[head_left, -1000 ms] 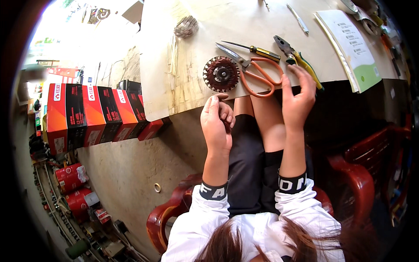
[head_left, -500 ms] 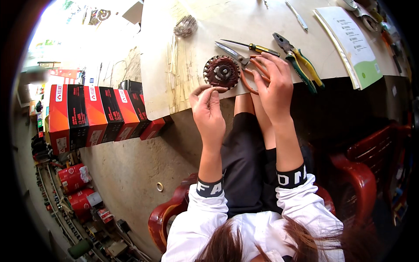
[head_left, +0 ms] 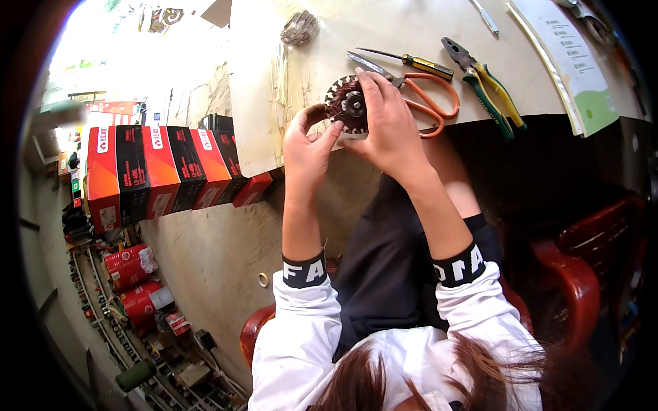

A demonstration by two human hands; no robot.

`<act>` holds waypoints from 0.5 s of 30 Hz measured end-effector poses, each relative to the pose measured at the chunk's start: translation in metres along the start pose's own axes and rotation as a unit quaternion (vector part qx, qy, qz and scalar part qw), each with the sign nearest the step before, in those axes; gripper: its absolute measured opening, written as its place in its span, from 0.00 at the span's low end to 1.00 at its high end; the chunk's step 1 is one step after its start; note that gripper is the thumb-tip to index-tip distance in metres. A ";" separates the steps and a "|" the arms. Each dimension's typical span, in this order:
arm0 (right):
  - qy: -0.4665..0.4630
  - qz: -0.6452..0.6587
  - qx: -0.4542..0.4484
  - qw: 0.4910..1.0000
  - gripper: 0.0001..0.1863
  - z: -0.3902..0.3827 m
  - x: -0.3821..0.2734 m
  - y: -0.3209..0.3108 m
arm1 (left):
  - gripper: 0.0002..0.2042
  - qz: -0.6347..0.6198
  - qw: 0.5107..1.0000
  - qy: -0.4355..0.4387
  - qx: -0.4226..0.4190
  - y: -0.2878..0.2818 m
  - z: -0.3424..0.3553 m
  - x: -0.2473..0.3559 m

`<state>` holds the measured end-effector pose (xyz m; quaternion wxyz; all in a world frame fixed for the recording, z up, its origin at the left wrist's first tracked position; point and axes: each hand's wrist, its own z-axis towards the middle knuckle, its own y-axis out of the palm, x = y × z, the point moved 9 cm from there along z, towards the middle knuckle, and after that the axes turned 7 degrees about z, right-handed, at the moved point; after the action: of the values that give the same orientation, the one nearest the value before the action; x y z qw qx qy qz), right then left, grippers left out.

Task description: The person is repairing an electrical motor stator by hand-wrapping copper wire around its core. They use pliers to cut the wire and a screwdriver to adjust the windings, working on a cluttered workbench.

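Note:
Close to the table's front edge is a round, toothed motor core [head_left: 354,104] with dark red wire windings and a hub in its middle. Fingers and thumb of my left hand [head_left: 305,149] close on its left rim. My right hand [head_left: 395,131] wraps its right side, covering part of the rim. Behind my right hand lie scissors [head_left: 373,66] with orange handles, their blades partly hidden by my fingers. A screwdriver [head_left: 428,66] with a yellow and black handle rests beyond them. Pliers [head_left: 470,67] with green and yellow handles are to the right.
A bundle of thin strips [head_left: 299,29] sits at the table's far left. A booklet [head_left: 572,75] and a pen [head_left: 488,20] lie right. Red and black boxes [head_left: 164,168] stand left of the table. A red chair [head_left: 576,281] is at my right, and shelves of parts are lower left.
My right hand has left the scissors' handles and moved left onto the motor core. My left hand now grips the core's left rim. The whole view has shifted slightly.

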<state>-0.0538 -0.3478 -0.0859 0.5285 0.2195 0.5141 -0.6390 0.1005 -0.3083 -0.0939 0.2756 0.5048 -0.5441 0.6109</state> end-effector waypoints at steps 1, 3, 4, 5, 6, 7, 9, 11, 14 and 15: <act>-0.006 -0.010 0.019 1.000 0.53 0.001 0.003 0.000 | 0.21 -0.010 0.999 -0.046 -0.010 0.000 -0.004 0.000; -0.021 -0.014 0.030 0.999 0.51 0.000 -0.003 0.002 | 0.20 0.023 0.999 -0.038 -0.024 -0.009 -0.015 0.002; -0.039 0.008 0.033 0.999 0.49 -0.004 -0.007 0.000 | 0.21 0.039 0.998 -0.036 -0.030 -0.015 -0.023 0.003; -0.024 0.039 0.009 0.999 0.49 -0.008 -0.008 0.001 | 0.22 0.064 0.997 -0.016 -0.047 -0.019 -0.031 0.005; -0.009 0.070 -0.016 0.997 0.48 -0.013 -0.009 0.001 | 0.24 0.029 0.996 -0.037 -0.072 -0.022 -0.043 0.006; -0.026 0.079 -0.028 0.996 0.48 -0.018 -0.016 0.000 | 0.26 -0.006 0.994 -0.058 -0.095 -0.027 -0.060 0.012; -0.056 0.155 -0.089 0.982 0.45 -0.026 -0.040 -0.003 | 0.28 -0.151 0.973 -0.096 -0.148 -0.036 -0.094 0.010; -0.092 0.226 -0.178 0.953 0.43 -0.033 -0.074 0.001 | 0.40 -0.227 0.957 -0.122 -0.132 -0.043 -0.122 0.002; -0.146 0.306 -0.325 0.883 0.47 -0.055 -0.122 0.024 | 0.49 -0.280 0.928 -0.207 -0.134 -0.052 -0.173 -0.016; -0.177 0.318 -0.352 0.862 0.47 -0.064 -0.138 0.032 | 0.52 -0.298 0.915 -0.239 -0.132 -0.053 -0.190 -0.021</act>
<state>0.0054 -0.2262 -0.0101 0.8273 0.0534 0.5049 -0.2405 0.0941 -0.1113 -0.0731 0.3708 0.7331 -0.4942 0.2844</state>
